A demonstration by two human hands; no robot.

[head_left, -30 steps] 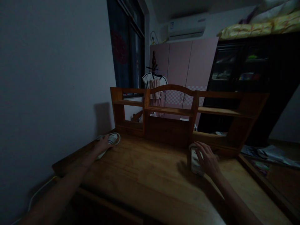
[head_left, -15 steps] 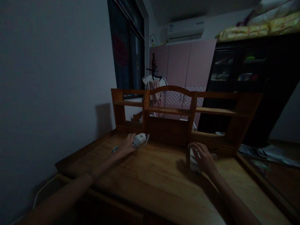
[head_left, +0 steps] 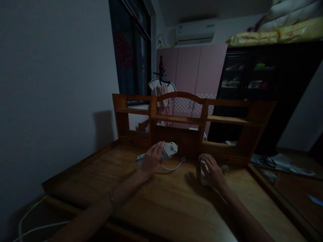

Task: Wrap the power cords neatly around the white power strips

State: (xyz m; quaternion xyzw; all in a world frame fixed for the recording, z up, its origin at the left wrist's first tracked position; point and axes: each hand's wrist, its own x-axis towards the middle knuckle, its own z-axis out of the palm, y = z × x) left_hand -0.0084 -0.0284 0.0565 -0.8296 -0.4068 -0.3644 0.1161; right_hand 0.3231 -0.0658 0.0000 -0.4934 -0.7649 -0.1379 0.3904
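My left hand (head_left: 152,156) is closed round a white power strip (head_left: 170,150) with its cord wound about its middle. The strip is tilted, raised off the wooden desktop. From it a loose end of white cord (head_left: 174,168) runs along the desk to a plug (head_left: 183,159) by the back panel. Further right, my right hand (head_left: 212,169) grips a white block-shaped thing (head_left: 203,174) that stands on the desk. My fingers cover much of it, so its kind is hard to make out.
A wooden shelf unit (head_left: 176,118) rises along the back of the desk (head_left: 161,201). A small pale round object (head_left: 224,167) lies behind my right hand. White cables (head_left: 32,215) hang at the lower left. A wall (head_left: 63,84) borders the left side.
My left hand has moved right with the power strip and lifted it, and the loose cord and plug now show on the desk. My right hand stays at the white thing. The view has shifted slightly.
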